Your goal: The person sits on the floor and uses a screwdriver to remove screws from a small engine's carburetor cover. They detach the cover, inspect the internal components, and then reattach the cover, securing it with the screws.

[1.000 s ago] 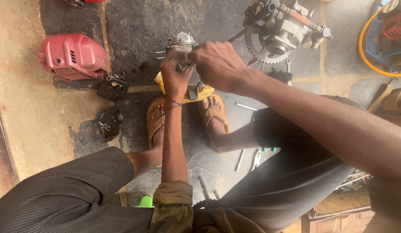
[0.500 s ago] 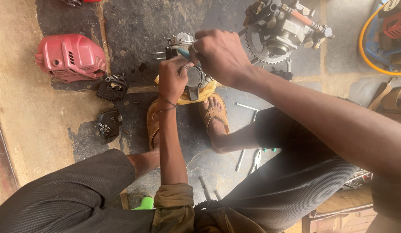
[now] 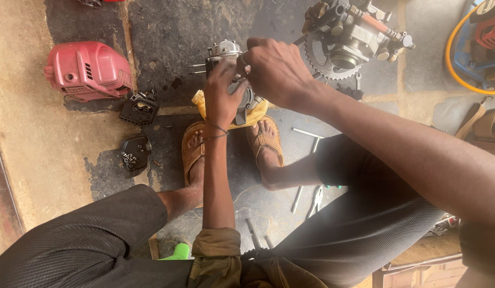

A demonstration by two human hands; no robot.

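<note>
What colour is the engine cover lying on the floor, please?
The engine cover is pink-red, seen in the head view.

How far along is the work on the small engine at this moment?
Done: the red cover and two black parts lie off on the floor. In hand: both the left hand and right hand grip the small engine above the sandalled feet. Left: those parts remain unfitted, and loose tools lie beside the legs.

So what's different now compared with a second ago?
Little. The left hand has slid slightly up along the small engine it grips, and the right hand has shifted a little left over the engine's top, both keeping their grip. The red cover, the two black parts, the sprocket assembly and both sandalled feet lie as before.
</note>
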